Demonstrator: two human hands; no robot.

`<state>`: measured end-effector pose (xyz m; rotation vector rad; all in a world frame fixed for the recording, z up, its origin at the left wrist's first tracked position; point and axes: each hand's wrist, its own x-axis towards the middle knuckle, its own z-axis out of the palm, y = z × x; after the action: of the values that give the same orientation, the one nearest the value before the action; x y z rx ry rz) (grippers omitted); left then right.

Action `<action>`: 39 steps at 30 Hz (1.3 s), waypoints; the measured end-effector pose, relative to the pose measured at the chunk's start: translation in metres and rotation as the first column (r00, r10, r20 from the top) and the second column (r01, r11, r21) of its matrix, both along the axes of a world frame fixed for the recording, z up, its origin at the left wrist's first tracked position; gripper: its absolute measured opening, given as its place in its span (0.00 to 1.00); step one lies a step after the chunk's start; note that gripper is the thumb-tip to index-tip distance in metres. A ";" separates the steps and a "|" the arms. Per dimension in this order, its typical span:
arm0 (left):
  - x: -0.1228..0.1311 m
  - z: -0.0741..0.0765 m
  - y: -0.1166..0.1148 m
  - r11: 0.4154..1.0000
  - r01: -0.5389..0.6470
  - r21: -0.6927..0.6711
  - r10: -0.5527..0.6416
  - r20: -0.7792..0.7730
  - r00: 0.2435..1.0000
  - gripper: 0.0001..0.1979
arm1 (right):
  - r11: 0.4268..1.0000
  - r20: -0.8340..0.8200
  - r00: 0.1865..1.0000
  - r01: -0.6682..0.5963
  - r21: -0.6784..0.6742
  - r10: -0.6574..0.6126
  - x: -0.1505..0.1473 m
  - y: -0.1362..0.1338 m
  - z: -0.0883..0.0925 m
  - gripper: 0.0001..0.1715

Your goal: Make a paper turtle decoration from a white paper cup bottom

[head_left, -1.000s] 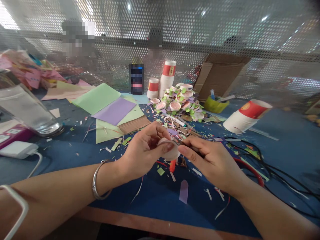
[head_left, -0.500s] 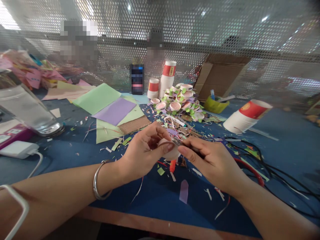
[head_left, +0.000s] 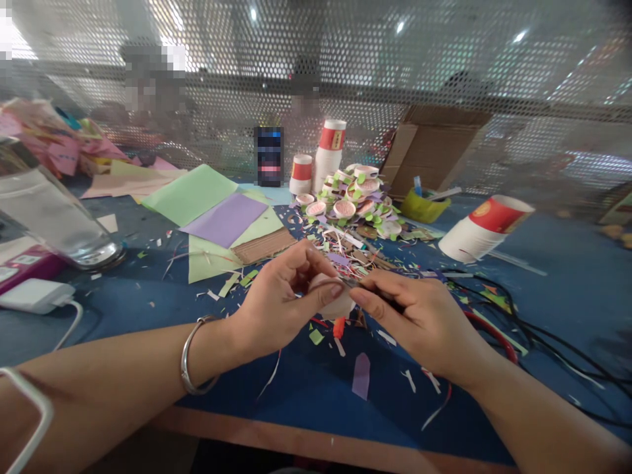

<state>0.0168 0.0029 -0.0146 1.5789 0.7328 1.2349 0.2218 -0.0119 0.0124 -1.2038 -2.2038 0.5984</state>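
Between the bent fingers and thumb of my left hand (head_left: 291, 299) is a white piece of a paper cup (head_left: 340, 306), partly covered by the thumb. My right hand (head_left: 415, 316) is closed around a slim dark tool with a metal tip (head_left: 351, 282). Its tip meets the upper edge of the cup piece; the rest of the tool is hidden in the fingers, so its kind is unclear. Below the cup piece lie a small orange-red object (head_left: 338, 327) and a purple paper strip (head_left: 361, 376).
Behind my hands are a pile of decorated cup bottoms (head_left: 360, 201), stacked paper cups (head_left: 328, 158) and a phone (head_left: 269, 157). Coloured sheets (head_left: 224, 220) and a glass of water (head_left: 59, 210) stand left. A tilted cup stack (head_left: 486, 229), a green bowl (head_left: 425, 207) and black cables (head_left: 536, 336) lie right.
The view has shifted very slightly. Both hands keep their grip; the cup piece has turned a little, showing more of its white face below my left thumb.
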 end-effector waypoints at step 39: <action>0.004 0.002 0.004 0.924 0.133 -0.359 -0.063 0.200 0.978 0.10 | 0.979 -0.185 0.970 0.133 -0.156 -0.161 0.000 0.009 -0.005 0.19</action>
<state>0.0209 0.0070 -0.0124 1.1596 0.7096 1.0781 0.2217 -0.0029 0.0071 -1.3073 -1.9157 0.7884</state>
